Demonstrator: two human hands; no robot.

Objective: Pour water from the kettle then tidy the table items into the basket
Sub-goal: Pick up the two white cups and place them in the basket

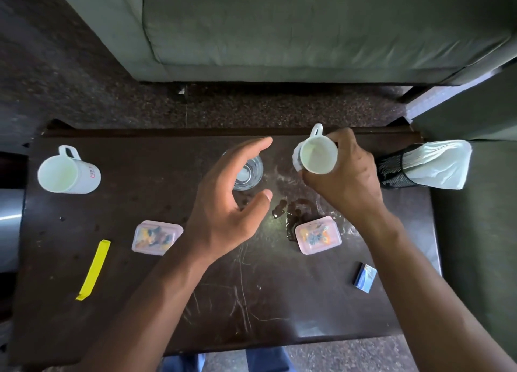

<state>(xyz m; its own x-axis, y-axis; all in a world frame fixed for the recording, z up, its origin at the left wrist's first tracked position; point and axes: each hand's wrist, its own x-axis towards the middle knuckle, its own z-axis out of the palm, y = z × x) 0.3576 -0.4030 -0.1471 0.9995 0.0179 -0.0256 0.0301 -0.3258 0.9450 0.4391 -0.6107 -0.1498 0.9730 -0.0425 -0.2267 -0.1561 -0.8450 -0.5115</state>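
Note:
My right hand grips a white plastic jug near the table's far edge, its mouth facing the camera and its handle pointing away. My left hand hovers open, fingers curved, over and just left of a clear drinking glass that stands on the dark table. A second white jug stands upright at the far left. A black mesh basket lies on its side at the right edge with a white cloth sticking out of it.
Two pink lidded boxes sit mid-table, with a small puddle between the glass and the right box. A yellow clip lies at the left and a blue matchbox at the right. A green sofa stands beyond.

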